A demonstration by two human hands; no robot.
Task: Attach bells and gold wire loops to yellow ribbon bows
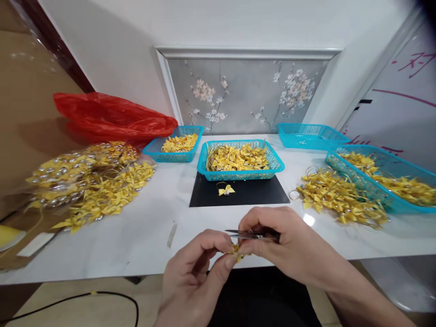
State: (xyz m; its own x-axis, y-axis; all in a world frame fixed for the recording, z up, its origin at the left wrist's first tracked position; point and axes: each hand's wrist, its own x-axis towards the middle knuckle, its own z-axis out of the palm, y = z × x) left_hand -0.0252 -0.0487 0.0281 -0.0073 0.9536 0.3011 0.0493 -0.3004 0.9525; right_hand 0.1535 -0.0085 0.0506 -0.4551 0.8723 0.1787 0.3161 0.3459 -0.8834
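Observation:
Near the table's front edge, my left hand (200, 272) pinches a small yellow ribbon bow (239, 257) between thumb and fingertips. My right hand (275, 236) is closed around a pair of small scissors (250, 234), whose blades point left above the bow. The right thumb and fingertip also reach the bow's edge. Beyond my hands, a single yellow bow with a bead and a thin gold loop lies on a black mat (238, 196). Behind it, a blue basket (241, 176) full of yellow bows rests on the mat's far part.
At left are a pile of bows (109, 195), beaded bundles in clear plastic and a red plastic bag (112, 118). A smaller blue basket (173, 156) stands behind. Toward the right lie loose bows (337, 195), a large blue basket (384, 190) and another blue tray (309, 136).

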